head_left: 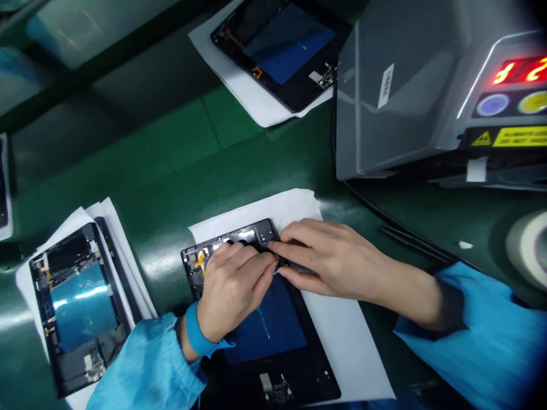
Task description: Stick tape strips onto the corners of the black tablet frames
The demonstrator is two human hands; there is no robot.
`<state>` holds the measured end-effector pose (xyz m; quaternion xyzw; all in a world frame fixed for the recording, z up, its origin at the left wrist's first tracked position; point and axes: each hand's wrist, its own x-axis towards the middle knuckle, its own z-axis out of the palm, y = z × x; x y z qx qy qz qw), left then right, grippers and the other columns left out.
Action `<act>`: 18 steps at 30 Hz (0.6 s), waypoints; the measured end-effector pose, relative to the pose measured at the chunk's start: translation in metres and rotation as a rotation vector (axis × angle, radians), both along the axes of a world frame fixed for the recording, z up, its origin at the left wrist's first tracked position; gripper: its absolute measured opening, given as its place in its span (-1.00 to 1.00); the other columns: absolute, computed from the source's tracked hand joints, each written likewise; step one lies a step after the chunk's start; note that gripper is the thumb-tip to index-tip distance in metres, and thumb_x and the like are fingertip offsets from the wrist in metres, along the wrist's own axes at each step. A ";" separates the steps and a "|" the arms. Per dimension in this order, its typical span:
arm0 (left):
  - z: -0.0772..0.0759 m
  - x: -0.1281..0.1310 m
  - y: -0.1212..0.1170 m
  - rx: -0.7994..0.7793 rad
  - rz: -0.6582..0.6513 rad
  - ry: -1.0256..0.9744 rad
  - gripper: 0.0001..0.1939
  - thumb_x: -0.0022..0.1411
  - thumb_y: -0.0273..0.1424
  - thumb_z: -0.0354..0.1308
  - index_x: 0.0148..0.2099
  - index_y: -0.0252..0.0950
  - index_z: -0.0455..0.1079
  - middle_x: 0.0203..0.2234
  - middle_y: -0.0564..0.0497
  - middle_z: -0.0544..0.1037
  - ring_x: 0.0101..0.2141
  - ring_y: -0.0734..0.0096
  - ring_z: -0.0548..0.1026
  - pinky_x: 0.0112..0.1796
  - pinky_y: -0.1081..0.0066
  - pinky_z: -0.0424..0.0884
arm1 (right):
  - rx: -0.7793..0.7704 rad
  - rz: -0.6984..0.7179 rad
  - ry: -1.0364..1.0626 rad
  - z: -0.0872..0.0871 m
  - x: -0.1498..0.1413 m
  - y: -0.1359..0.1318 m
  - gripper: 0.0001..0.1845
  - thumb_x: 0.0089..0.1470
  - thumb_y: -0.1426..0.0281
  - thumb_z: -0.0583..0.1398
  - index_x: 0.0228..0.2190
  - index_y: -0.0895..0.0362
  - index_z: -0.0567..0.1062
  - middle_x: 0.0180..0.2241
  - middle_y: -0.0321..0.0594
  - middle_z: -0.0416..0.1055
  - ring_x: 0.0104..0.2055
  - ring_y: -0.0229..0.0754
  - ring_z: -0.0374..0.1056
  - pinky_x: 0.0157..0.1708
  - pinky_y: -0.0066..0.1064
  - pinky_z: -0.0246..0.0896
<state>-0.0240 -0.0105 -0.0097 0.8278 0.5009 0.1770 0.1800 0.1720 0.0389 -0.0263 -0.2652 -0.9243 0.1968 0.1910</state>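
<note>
An opened tablet (pixel 314 367) with a dark inner frame and a blue middle panel lies in front of me on white paper. My left hand (pixel 239 285), with a blue band at the wrist, rests over its upper part, fingers curled and thumb pressed in. From the right, my right hand (pixel 329 259) reaches over the tablet's edge, its thumb and index finger bent toward the left thumb tip. The fingertips of both hands meet near the upper right edge. A tiny pale bit shows there, too small to name. My left hand covers part of the panel and an orange ribbon cable (pixel 200 261).
More opened tablets lie on paper at the left (pixel 83 304) and at the back (pixel 290 42). A grey machine (pixel 397 85) with a red display stands at the right back, black cables (pixel 410 236) below it. A white tape roll (pixel 530 250) sits at the right edge.
</note>
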 end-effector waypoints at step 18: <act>0.000 -0.007 -0.004 0.040 0.029 0.077 -0.82 0.33 -0.42 0.04 -0.28 -0.32 0.44 -0.46 0.02 0.49 -0.40 0.39 0.39 -0.35 0.33 0.25 | 0.344 0.078 -0.115 -0.001 0.001 -0.016 -0.72 0.20 0.36 0.08 -0.20 0.24 0.52 -0.39 -0.18 0.39 -0.35 -0.16 0.22 -0.38 -0.30 0.07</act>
